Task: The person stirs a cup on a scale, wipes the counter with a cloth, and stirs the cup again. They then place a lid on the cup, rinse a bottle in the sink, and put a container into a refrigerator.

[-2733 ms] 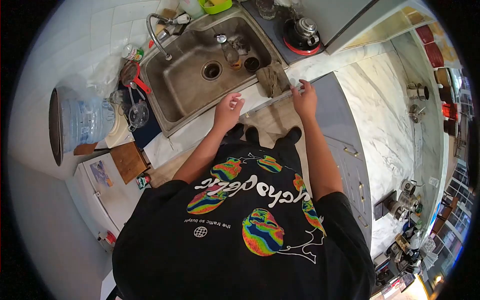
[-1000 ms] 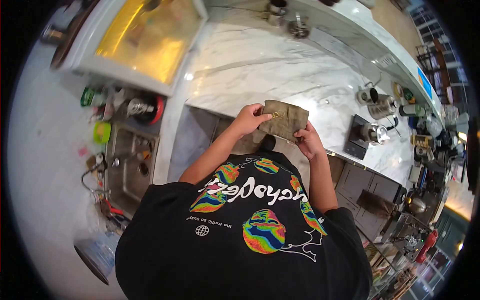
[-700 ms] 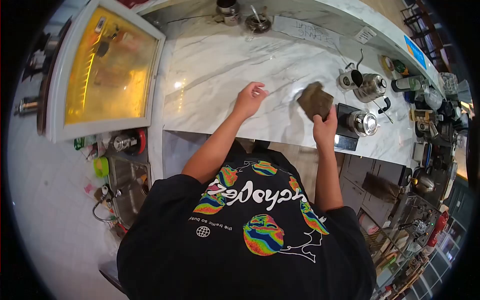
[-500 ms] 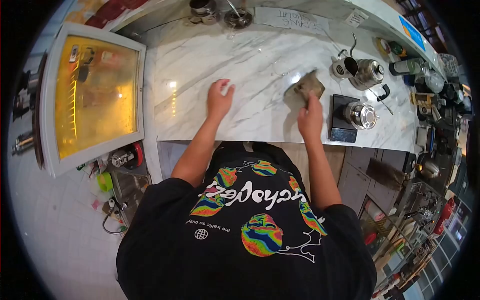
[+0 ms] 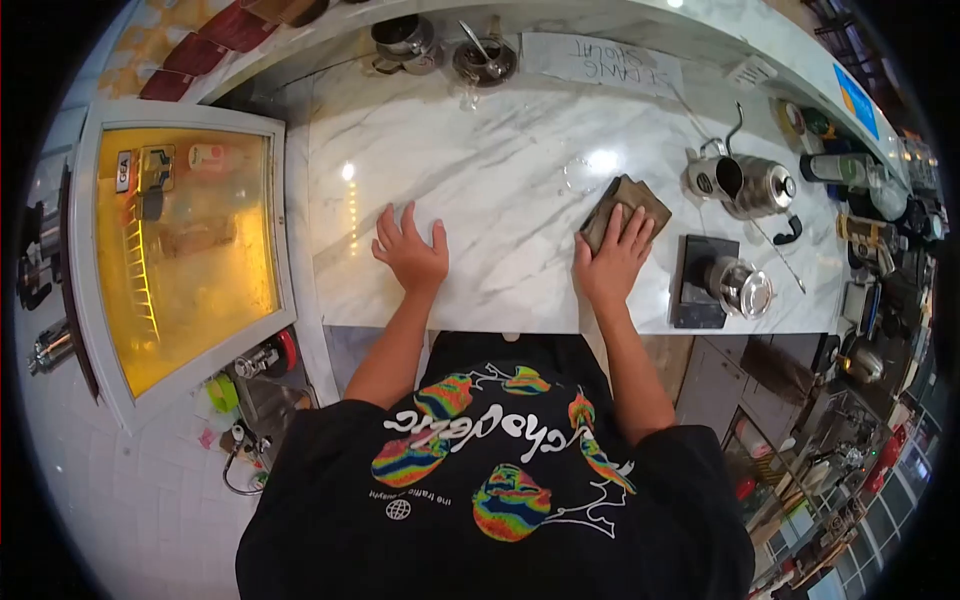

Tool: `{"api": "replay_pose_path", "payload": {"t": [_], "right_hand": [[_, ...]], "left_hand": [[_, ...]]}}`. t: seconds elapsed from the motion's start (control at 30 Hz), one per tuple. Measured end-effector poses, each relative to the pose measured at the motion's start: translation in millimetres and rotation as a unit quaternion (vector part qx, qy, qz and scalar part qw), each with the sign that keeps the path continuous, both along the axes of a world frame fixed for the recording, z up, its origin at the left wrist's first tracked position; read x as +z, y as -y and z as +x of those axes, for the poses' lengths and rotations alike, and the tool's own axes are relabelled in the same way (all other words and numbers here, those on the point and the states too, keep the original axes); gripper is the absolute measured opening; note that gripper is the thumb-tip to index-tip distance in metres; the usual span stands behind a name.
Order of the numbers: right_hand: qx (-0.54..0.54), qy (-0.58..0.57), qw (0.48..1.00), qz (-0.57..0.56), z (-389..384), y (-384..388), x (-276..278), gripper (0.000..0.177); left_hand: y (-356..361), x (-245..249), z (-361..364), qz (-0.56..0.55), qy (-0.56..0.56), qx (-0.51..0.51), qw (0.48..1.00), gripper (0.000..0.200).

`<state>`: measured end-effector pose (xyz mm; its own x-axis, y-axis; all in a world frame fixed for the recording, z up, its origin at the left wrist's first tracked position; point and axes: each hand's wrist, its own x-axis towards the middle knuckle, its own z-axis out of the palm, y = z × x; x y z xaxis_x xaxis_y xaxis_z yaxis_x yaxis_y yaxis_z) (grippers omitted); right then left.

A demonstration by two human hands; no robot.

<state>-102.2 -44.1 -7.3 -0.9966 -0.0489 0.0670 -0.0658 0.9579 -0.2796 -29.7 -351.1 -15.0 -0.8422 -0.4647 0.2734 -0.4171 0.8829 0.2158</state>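
Brown cloth (image 5: pixel 632 192) lies folded on the marble counter (image 5: pixel 500 130), right of the middle and a little back from the near edge. The right hand (image 5: pixel 610 262) is laid flat on top of it, fingers spread and stretched over the near half of the cloth. The palm presses down rather than gripping, so the cloth's far corner shows beyond the fingertips. The left hand (image 5: pixel 412 250) rests palm-down on bare marble near the same near edge, well apart from the cloth. Its fingers are fanned out and it holds nothing.

Just right of the right hand, at the near right part of the counter, sits a black scale (image 5: pixel 697 290) with a steel pot (image 5: pixel 742 287) standing on it. Farther back on that side is a gooseneck kettle (image 5: pixel 765 185), with a small steel pitcher (image 5: pixel 710 176) touching or just beside it; both are near the cloth's far right corner but apart from it.

Off the counter's left edge stands a glass display case (image 5: pixel 180 260), lit yellow inside.

Along the far edge lie a hand-lettered paper sign (image 5: pixel 600 60) and, to its left, a steel cup (image 5: pixel 404 38) and a round metal dish (image 5: pixel 485 60) with a utensil in it.
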Motion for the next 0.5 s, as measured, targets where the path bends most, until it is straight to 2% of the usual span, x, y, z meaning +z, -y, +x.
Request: {"api": "replay_pose_path", "payload": {"t": [0.13, 0.33, 0.5], "right_hand": [[0.062, 0.005, 0.998, -0.013, -28, 9, 6, 0.083], [0.122, -0.007, 0.993, -0.009, -72, 37, 6, 0.081], [0.158, -0.025, 0.987, -0.025, -100, 59, -2, 0.08]], "left_hand": [[2, 2, -9, 0.012, 0.053, 0.017, 0.998, 0.06], [7, 3, -9, 0.031, 0.006, -0.01, 0.999, 0.057], [6, 7, -10, 0.026, 0.016, -0.007, 1.0, 0.058]]}}
